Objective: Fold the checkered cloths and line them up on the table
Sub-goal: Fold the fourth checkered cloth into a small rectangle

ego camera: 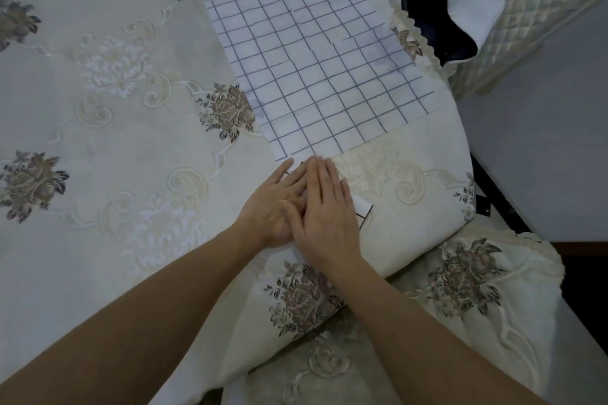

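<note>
Centre, toward 6 o'clock: left hand (273, 204) and right hand (325, 217) overlap, fingers straight and flat, pressing on a small folded checkered cloth (362, 207) and grasping nothing. Overlapping blue-checked cloths (316, 69) lie just beside it at 12 to 1 o'clock. The table edge (460, 128) runs down the 3 o'clock side. Embroidered tablecloth (115, 108) spreads toward 9 o'clock.
</note>
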`<move>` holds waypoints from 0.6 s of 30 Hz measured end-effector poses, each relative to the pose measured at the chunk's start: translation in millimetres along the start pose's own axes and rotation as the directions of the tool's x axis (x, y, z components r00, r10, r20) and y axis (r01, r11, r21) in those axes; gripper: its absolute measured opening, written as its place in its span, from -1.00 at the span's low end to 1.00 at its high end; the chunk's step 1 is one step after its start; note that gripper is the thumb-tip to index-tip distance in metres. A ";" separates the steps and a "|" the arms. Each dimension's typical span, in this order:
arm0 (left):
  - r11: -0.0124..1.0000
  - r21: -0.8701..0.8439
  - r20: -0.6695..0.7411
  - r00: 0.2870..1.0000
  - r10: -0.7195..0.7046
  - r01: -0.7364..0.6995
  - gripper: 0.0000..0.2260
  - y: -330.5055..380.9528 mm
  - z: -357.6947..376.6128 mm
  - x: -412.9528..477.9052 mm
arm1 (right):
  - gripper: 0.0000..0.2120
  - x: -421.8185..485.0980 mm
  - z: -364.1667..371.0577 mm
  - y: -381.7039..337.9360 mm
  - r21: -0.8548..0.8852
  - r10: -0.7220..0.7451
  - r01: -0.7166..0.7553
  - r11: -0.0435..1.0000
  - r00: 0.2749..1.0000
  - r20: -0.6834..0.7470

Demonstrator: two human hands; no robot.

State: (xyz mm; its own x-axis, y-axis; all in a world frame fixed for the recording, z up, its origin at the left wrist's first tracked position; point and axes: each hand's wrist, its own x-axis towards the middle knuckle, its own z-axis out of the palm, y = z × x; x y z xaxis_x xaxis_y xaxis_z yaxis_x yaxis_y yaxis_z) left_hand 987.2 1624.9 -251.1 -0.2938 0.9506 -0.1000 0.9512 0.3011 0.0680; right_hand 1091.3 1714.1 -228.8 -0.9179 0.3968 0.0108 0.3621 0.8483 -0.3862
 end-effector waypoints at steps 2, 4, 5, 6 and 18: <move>1.000 -0.003 -0.011 1.000 -0.003 0.003 -0.42 -0.4 0.9 1.6 | -0.27 -5.2 6.7 10.4 -0.041 0.021 -0.020 0.999 0.999 0.032; 1.000 0.003 -0.029 1.000 -0.005 0.005 -0.44 -1.6 0.8 3.6 | -0.23 -15.4 8.2 26.0 -0.085 0.035 -0.031 0.996 0.998 0.055; 1.000 -0.006 -0.031 0.999 -0.006 0.006 -0.44 -3.0 -0.1 4.0 | -0.22 -20.8 7.5 32.2 -0.126 0.051 -0.042 0.991 0.996 0.069; 1.000 -0.017 -0.029 1.000 -0.008 0.007 -0.43 -4.8 -1.0 2.7 | -0.22 -25.8 6.6 36.9 -0.167 0.066 -0.052 0.985 0.995 0.081; 0.998 -0.022 -0.047 0.997 -0.060 0.059 -0.41 -12.6 -3.0 -7.2 | -0.26 -32.2 -15.4 25.7 -0.180 0.156 -0.155 0.971 0.988 -0.008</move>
State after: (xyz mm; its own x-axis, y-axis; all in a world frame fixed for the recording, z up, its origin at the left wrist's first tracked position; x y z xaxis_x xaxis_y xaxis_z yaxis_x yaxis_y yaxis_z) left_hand 977.0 1614.5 -248.3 -0.3545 0.9333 -0.0575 0.9299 0.3583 0.0834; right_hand 1132.7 1728.5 -224.8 -0.8489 0.5269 -0.0419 0.5230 0.8259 -0.2106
